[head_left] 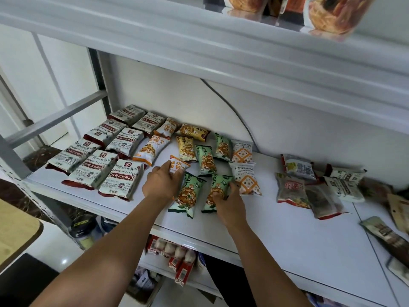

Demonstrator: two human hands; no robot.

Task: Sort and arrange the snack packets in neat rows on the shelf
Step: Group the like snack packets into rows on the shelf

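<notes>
Snack packets lie flat on a white shelf (287, 229). My left hand (162, 182) grips an orange-and-white packet (178, 166) near the shelf's middle. My right hand (229, 202) holds the lower part of a green packet (218, 187). Another green packet (188, 194) lies between my hands. Several grey-and-red packets (99, 156) form rows at the left. Behind my hands lie orange-and-white packets (151, 149), yellow packets (186, 147), green packets (205, 160) and white packets with an orange pattern (244, 178).
A loose heap of mixed packets (314, 185) lies at the right of the shelf, with more (385, 233) near the right edge. The upper shelf (221, 41) overhangs and carries clear snack tubs (332, 14). A cable (232, 107) runs down the back wall. Red boxes (177, 258) fill the lower shelf.
</notes>
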